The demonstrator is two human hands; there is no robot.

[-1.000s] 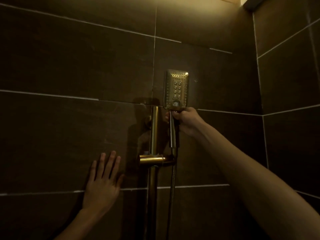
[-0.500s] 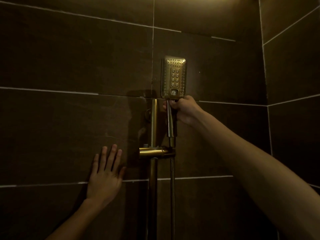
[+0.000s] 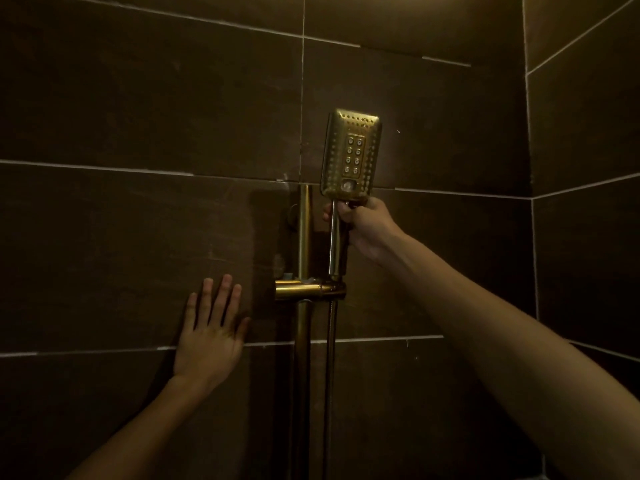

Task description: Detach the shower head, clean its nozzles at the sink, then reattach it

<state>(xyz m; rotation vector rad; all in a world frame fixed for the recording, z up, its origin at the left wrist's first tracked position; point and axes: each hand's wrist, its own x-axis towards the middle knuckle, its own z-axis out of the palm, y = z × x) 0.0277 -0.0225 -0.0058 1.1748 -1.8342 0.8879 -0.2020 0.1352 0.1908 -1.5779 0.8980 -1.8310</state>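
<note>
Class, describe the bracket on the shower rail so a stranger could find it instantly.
Start at the vertical gold rail on the dark tiled wall. Partway down, the bracket crosses it as a short horizontal gold cylinder. Unlike the rail and hose, it lies sideways, under the shower head's handle.

Gold shower head (image 3: pixel 351 155) — dotted nozzle pattern, gold rail (image 3: pixel 304 220), dark brown tiles (image 3: pixel 138 98) — pale grout

The shower head (image 3: pixel 351 155) looks like glossy brass-toned metal, its face dotted with small nozzles. The slide rail (image 3: pixel 304 230) and bracket (image 3: pixel 308 292) share that polished finish. The wall tiles (image 3: pixel 138 109) look dark, matt, faintly streaked stone.
</note>
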